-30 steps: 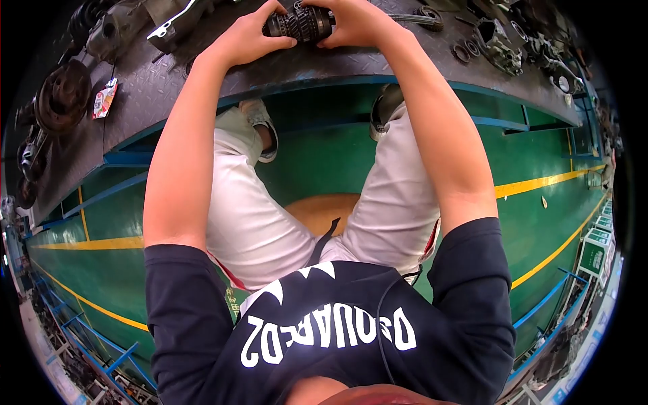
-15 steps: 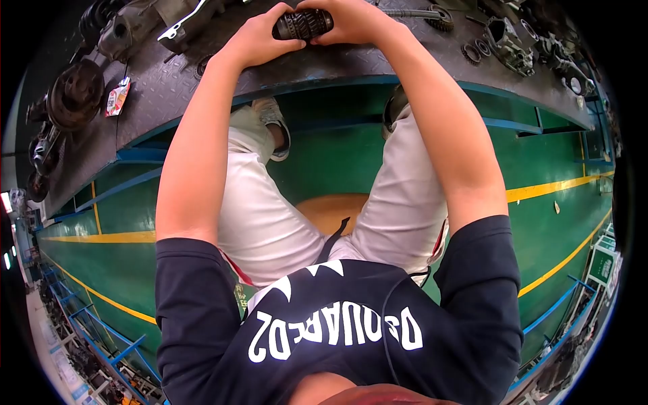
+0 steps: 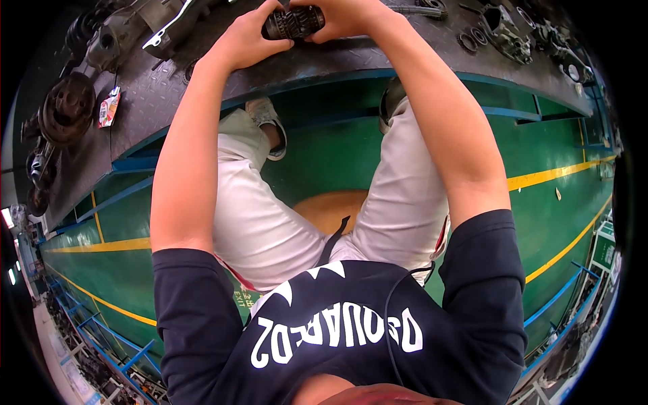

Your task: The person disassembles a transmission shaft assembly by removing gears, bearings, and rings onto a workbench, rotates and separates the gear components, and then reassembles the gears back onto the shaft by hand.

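Note:
A dark metal gear cluster (image 3: 297, 24) with rows of teeth is held level above the near part of the metal workbench (image 3: 277, 67), at the top of the head view. My left hand (image 3: 248, 35) grips its left end, thumb below and fingers over the top. Around the right end curls my right hand (image 3: 343, 19), its thumb near the lower edge. The upper fingers are partly cut off by the frame's top edge. Just right of the right hand, a toothed shaft (image 3: 422, 10) lies on the bench.
A round rusty drum-like part (image 3: 67, 108) and a red-and-white packet (image 3: 109, 106) sit at left, near a metal housing (image 3: 108, 44). Gear rings (image 3: 467, 42) and an open casing (image 3: 503, 34) lie at right. Under the bench edge are my legs and a green floor (image 3: 324, 155).
The gear cluster has turned slightly between my hands, showing different teeth. Both hands keep hold of it. The whole view has shifted a little, with bench items appearing farther left.

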A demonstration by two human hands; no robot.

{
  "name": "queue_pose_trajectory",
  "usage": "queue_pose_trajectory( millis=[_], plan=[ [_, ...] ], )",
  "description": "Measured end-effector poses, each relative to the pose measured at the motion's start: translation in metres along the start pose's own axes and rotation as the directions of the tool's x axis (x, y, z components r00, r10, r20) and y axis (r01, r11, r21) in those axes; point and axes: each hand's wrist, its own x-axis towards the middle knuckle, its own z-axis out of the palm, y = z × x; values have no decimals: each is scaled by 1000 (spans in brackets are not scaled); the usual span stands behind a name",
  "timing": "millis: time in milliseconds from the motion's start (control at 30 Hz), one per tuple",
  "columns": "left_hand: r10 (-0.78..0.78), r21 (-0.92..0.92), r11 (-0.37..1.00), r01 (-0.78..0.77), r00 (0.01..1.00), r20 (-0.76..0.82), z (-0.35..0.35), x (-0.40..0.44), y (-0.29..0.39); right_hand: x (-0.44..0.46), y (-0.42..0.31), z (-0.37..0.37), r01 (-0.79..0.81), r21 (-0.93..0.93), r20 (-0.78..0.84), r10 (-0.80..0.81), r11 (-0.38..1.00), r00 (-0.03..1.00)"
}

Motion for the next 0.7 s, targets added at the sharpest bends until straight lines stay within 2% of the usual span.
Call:
queue_pose_trajectory(
  millis=[33,133,233,333,433,533,600,633,700],
  plan=[
    [-17,4,1000,17,999,34,-1,1,0,-2,1,-2,-6,-2,2,6,1000,1000],
    [137,59,990,-130,982,-128,6,-2,-17,-15,7,-10,-34,-22,9,34,999,999],
    [-12,93,995,18,998,-64,6,-1,-20,-27,15,-17,-60,-45,14,61,997,998],
    [246,190,960,-206,945,-218,12,0,-28,-35,21,-15,-72,-59,15,73,996,997],
    [11,125,992,-2,997,-75,17,1,-39,-38,26,-4,-58,-66,11,59,996,998],
    [-48,107,993,56,996,-75,18,1,-33,-37,30,6,-31,-66,-6,30,997,1000],
    [-32,92,995,43,993,-114,21,2,-33,-37,33,10,-24,-55,-42,22,998,999],
    [-33,89,995,44,992,-122,22,2,-32,-36,35,13,14,-28,-113,-17,1000,993],
    [-42,81,995,50,994,-104,20,2,-29,-34,37,14,9,-22,-113,-11,1000,993]
  ],
)
